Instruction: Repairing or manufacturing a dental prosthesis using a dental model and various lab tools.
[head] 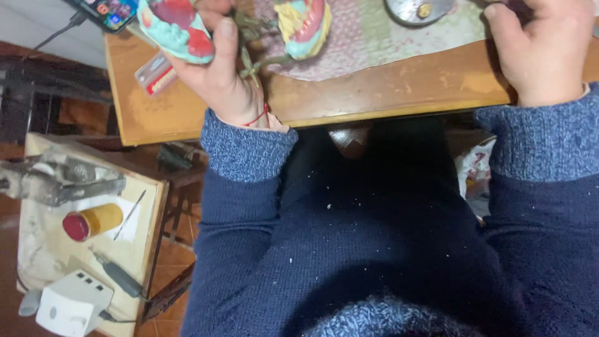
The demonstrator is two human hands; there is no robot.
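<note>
Two hands at wooden table [374,93] | left hand [218,75] fingers wrapped around teal-and-red dental cast [175,28], likely rigid, brittle, best gripped by base | right hand [543,50] curled, grip unclear

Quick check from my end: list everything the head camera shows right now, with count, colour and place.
dental model: one, teal and red, held in left hand, top left
second dental model: one, yellow, teal and pink, on the cloth, hinged to the first by a metal frame
patterned cloth: one, pale pink-green, on table
wooden table: one, brown, top
phone: one, dark, table's top-left corner
small packet: one, red and clear, table's left edge
side stand: one, pale, lower left
jar: one, amber with red lid, on the stand
white box: one, stand's near end
left hand: gripping the model
right hand: curled, on table's right
</note>
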